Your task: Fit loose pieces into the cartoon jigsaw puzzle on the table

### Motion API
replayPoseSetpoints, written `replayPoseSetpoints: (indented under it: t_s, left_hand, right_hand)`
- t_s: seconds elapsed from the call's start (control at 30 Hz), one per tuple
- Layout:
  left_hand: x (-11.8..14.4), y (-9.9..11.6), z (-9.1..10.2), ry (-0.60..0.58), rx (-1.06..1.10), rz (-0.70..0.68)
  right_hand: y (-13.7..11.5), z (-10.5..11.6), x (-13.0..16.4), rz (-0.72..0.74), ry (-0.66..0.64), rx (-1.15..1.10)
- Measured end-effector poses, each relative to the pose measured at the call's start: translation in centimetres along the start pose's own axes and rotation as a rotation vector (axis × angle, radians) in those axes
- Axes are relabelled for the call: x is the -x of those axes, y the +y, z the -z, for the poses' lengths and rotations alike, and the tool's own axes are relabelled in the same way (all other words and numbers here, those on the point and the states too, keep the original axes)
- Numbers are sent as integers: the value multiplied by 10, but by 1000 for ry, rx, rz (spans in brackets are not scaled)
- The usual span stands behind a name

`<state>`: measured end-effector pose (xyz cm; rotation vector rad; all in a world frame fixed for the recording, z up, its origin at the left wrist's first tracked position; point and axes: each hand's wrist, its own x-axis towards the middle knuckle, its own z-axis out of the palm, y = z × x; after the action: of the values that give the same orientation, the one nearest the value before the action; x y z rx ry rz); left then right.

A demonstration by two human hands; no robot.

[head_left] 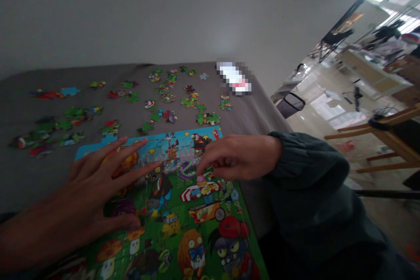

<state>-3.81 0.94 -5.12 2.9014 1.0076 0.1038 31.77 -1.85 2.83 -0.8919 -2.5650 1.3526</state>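
We press our left hand [98, 188], fingers spread flat, on the assembled cartoon jigsaw puzzle [183, 210] that fills the lower centre of the frame. Our right hand [239, 157], in a dark sleeve [315, 192] coming in from the right, rests at the puzzle's upper right part, its index finger stretched out and touching the picture surface while the other fingers curl under; whether it pinches a piece beneath them we cannot tell in the blur. Loose puzzle pieces [170, 96] lie scattered across the grey tablecloth [249, 109] in the upper left and upper centre, well apart from both hands. A wooden chair [390, 140] stands at the right edge, and a black bin [292, 103] sits on the pale floor beyond the table's corner.
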Motion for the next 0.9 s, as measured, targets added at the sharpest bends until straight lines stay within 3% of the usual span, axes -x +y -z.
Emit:
replayPoseSetpoints:
  t_s: [0.2, 0.47, 0.9]
  left_hand:
    - [-1, 3, 3, -8, -36, -108]
    - [-1, 6, 7, -27, -3, -93]
    - [-3, 6, 4, 16, 18, -102]
  right_hand:
    - [-2, 1, -1, -130, -117, -83]
    - [-4, -1, -2, -116, -195, 4]
    - [5, -12, -16, -101, -171, 161]
